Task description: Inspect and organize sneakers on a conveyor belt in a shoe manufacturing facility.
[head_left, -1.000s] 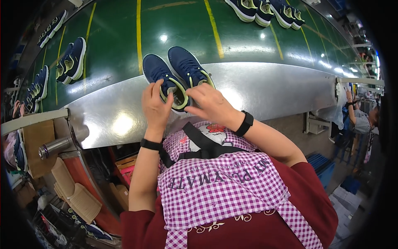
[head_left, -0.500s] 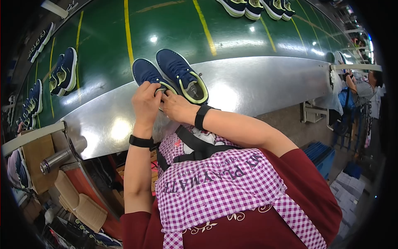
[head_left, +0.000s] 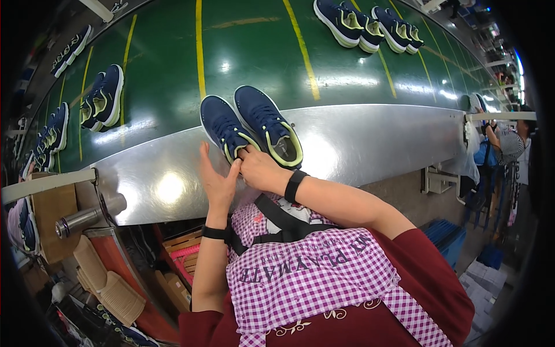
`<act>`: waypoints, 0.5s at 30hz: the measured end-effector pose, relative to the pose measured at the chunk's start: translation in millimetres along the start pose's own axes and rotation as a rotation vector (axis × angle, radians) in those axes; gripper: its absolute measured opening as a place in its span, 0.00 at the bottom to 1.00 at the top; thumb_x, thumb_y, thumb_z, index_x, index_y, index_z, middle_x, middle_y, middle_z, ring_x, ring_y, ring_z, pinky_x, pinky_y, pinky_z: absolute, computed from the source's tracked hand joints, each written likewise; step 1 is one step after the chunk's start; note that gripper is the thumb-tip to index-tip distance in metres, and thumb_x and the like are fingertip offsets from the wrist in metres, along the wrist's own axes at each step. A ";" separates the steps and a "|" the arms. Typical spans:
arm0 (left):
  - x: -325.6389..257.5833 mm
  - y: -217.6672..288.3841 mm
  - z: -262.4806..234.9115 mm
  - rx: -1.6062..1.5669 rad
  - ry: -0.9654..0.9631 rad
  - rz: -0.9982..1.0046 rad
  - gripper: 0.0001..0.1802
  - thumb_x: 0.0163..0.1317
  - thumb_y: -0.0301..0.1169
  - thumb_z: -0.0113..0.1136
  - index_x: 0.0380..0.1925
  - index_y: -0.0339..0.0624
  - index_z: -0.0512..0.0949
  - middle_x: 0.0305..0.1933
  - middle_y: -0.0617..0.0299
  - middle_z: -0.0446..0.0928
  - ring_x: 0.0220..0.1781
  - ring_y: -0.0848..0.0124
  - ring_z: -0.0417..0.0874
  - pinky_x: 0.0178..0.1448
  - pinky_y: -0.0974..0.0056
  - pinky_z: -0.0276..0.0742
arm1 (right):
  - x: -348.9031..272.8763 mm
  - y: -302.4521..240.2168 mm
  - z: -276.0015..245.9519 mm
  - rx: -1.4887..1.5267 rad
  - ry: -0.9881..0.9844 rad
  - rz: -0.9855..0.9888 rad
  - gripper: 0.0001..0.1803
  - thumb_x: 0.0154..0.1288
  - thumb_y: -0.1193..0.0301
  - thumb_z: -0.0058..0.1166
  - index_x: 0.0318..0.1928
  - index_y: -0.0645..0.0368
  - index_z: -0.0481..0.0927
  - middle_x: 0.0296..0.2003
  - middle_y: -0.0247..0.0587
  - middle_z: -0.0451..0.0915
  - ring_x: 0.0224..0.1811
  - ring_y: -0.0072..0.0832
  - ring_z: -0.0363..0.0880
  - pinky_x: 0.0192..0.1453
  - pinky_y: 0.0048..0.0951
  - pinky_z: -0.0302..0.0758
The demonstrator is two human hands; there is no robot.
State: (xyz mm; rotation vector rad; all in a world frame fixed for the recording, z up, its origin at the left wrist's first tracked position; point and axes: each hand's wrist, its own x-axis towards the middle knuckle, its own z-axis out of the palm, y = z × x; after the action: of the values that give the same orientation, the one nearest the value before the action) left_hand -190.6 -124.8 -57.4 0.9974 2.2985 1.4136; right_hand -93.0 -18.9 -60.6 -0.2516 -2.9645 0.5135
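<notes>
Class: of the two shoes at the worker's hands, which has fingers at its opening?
The left navy shoe: the right hand has fingers at its opening, while the right navy shoe shows its insole.

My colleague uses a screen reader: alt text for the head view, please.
A person's bare right hand reaches into the opening of a navy, lime-lined lace-up sneaker, its mate alongside; the left hand is open nearby. Beyond a shiny metal ledge, more navy sneakers stand on a green, yellow-striped surface.
</notes>
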 end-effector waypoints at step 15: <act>-2.2 -21.6 25.0 -0.107 -0.044 0.051 0.31 0.62 0.25 0.52 0.66 0.37 0.57 0.66 0.47 0.63 0.63 0.57 0.70 0.60 0.59 0.73 | 0.1 3.7 -6.9 0.032 -0.044 -0.010 0.16 0.44 0.72 0.58 0.37 0.67 0.79 0.37 0.48 0.77 0.44 0.42 0.73 0.48 0.34 0.74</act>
State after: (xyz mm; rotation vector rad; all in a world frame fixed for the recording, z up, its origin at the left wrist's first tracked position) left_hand -184.4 -115.5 -88.6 1.0517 2.1563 1.5015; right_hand -91.6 -13.2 -55.4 -0.2249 -2.9956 0.5722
